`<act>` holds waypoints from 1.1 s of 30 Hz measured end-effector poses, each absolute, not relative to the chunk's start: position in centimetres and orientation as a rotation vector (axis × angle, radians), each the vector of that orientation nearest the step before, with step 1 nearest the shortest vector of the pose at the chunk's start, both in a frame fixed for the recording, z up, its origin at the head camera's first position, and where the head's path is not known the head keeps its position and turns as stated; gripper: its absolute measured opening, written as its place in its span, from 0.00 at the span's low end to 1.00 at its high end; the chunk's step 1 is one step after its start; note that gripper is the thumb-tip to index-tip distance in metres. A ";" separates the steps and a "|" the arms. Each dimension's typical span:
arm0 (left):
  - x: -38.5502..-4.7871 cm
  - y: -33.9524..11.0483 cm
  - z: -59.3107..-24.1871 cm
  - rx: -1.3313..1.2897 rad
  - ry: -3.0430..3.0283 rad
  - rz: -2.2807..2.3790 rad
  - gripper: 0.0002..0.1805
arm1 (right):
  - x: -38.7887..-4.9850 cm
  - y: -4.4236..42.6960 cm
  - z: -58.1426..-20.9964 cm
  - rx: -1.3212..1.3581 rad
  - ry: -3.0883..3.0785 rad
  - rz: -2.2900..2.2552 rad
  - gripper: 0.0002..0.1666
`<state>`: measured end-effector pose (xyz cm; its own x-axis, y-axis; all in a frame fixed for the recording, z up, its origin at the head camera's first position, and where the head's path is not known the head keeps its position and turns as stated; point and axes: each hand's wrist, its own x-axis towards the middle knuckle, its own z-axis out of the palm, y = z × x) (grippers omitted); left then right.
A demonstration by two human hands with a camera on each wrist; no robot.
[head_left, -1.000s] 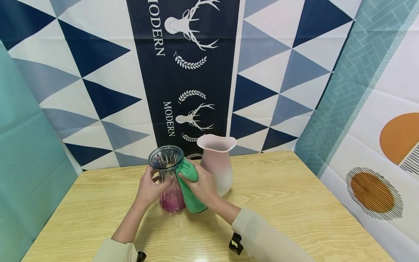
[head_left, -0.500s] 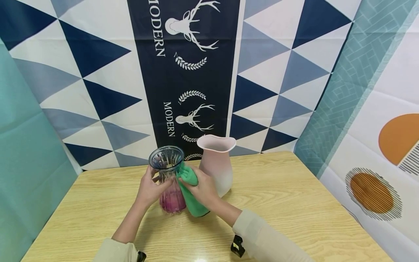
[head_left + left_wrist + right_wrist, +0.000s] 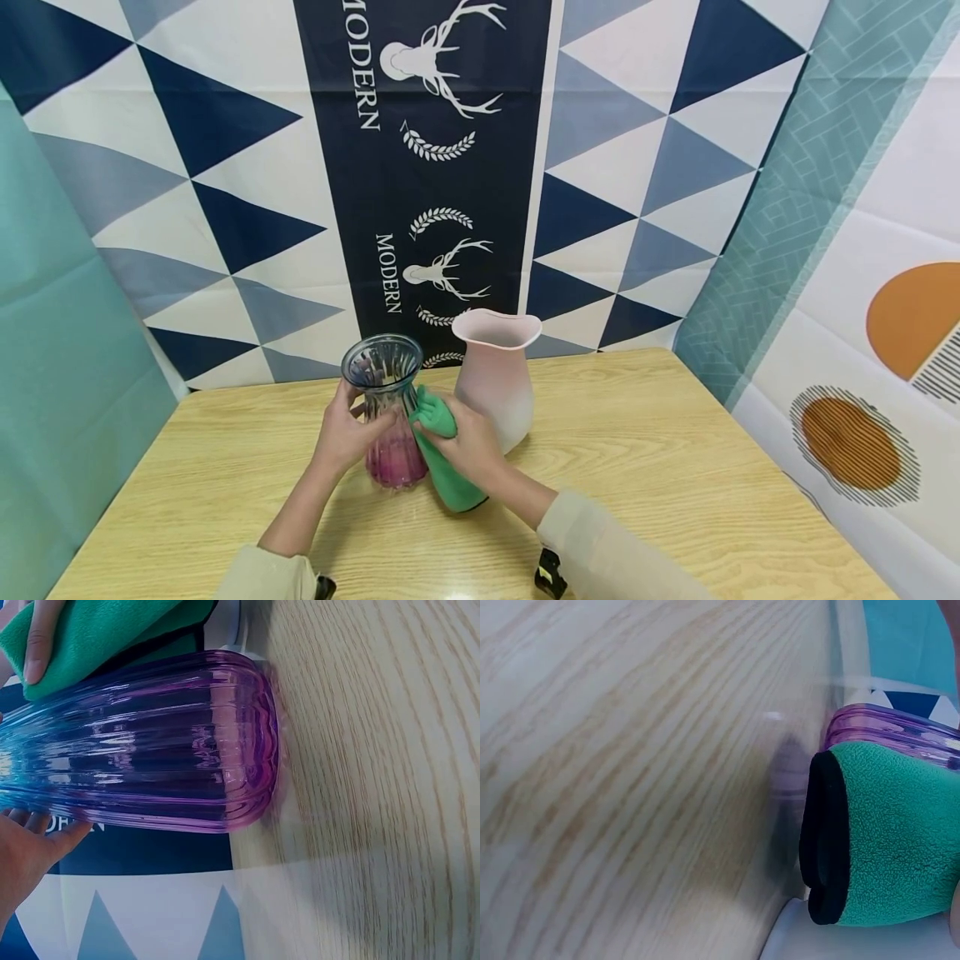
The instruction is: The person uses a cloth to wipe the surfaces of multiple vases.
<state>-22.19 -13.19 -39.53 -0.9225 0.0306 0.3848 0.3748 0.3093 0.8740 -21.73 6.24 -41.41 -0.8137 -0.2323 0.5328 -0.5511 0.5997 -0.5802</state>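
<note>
In the head view's lower centre, the left hand (image 3: 345,429) grips the ribbed glass vase (image 3: 397,461), probably to steady it; the right hand (image 3: 471,443) clutches a green cloth (image 3: 452,483) close alongside.

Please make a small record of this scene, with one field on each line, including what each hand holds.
Left hand: left hand grips the glass vase
Right hand: right hand holds the green cloth
Glass vase: ribbed, bluish rim, pink base, mouth up
Green cloth: dark edging, beside the glass vase
Other vase: pink-and-white vase, wavy rim, standing, partly hidden by right hand
Surface: wood-grain table
Background: patterned backdrop with triangles, deer heads, "MODERN"
</note>
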 end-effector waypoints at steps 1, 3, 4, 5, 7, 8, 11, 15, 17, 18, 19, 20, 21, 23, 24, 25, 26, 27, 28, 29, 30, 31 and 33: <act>-22.2 -13.2 -39.5 -0.365 -2.284 -1.649 0.41 | -21.7 6.3 -41.5 0.627 -2.428 1.066 0.28; -22.2 -13.1 -39.5 -0.364 -2.287 -1.649 0.41 | -21.6 6.4 -41.7 0.630 -2.438 1.044 0.28; -22.2 -13.1 -39.5 -0.360 -2.291 -1.649 0.40 | -21.6 6.4 -41.8 0.635 -2.440 1.031 0.28; -22.2 -13.1 -39.5 -0.357 -2.294 -1.652 0.40 | -21.6 6.5 -41.8 0.637 -2.444 1.023 0.28; -22.2 -13.1 -39.4 -0.352 -2.299 -1.662 0.40 | -21.6 6.6 -42.0 0.641 -2.452 1.006 0.28; -22.1 -13.1 -39.3 -0.351 -2.300 -1.669 0.40 | -21.6 6.6 -42.1 0.640 -2.460 0.998 0.28; -22.0 -13.0 -39.1 -0.347 -2.300 -1.695 0.39 | -21.6 6.7 -42.2 0.632 -2.494 0.964 0.29; -22.0 -13.0 -39.1 -0.345 -2.307 -1.705 0.39 | -21.5 6.7 -42.4 0.614 -2.553 0.900 0.30; -22.0 -13.0 -39.2 -0.348 -2.308 -1.698 0.40 | -21.3 6.8 -42.4 0.606 -2.581 0.876 0.30; -22.0 -13.0 -39.2 -0.352 -2.306 -1.697 0.39 | -21.2 6.8 -42.4 0.604 -2.591 0.872 0.30; -22.0 -13.0 -39.2 -0.357 -2.303 -1.696 0.40 | -21.2 6.8 -42.4 0.603 -2.599 0.867 0.30; -22.0 -13.0 -39.2 -0.363 -2.297 -1.696 0.40 | -21.1 6.9 -42.5 0.603 -2.607 0.859 0.30; -21.9 -12.9 -39.2 -0.370 -2.290 -1.697 0.40 | -21.0 6.9 -42.5 0.602 -2.615 0.854 0.31; -21.9 -12.9 -39.2 -0.383 -2.279 -1.700 0.40 | -20.9 6.9 -42.6 0.604 -2.629 0.842 0.31; -21.9 -12.9 -39.2 -0.386 -2.276 -1.700 0.40 | -20.9 7.0 -42.7 0.604 -2.637 0.835 0.30; -21.9 -12.9 -39.2 -0.389 -2.271 -1.704 0.40 | -20.9 7.0 -42.7 0.603 -2.647 0.823 0.30; -21.9 -12.9 -39.3 -0.389 -2.269 -1.705 0.40 | -20.9 7.0 -42.8 0.603 -2.655 0.813 0.30; -21.9 -12.9 -39.3 -0.390 -2.265 -1.707 0.40 | -20.9 7.0 -42.9 0.603 -2.667 0.800 0.30; -21.9 -12.9 -39.3 -0.390 -2.263 -1.706 0.40 | -20.9 7.0 -43.0 0.603 -2.678 0.784 0.30; -22.0 -12.9 -39.4 -0.390 -2.258 -1.705 0.41 | -20.9 7.0 -43.0 0.601 -2.689 0.770 0.30; -22.0 -12.9 -39.5 -0.391 -2.251 -1.702 0.41 | -20.9 7.1 -43.0 0.602 -2.701 0.756 0.29; -22.1 -12.9 -39.5 -0.389 -2.247 -1.696 0.41 | -20.9 7.1 -43.1 0.604 -2.711 0.740 0.29; -22.1 -12.9 -39.6 -0.392 -2.242 -1.671 0.42 | -20.9 7.1 -43.1 0.606 -2.726 0.712 0.28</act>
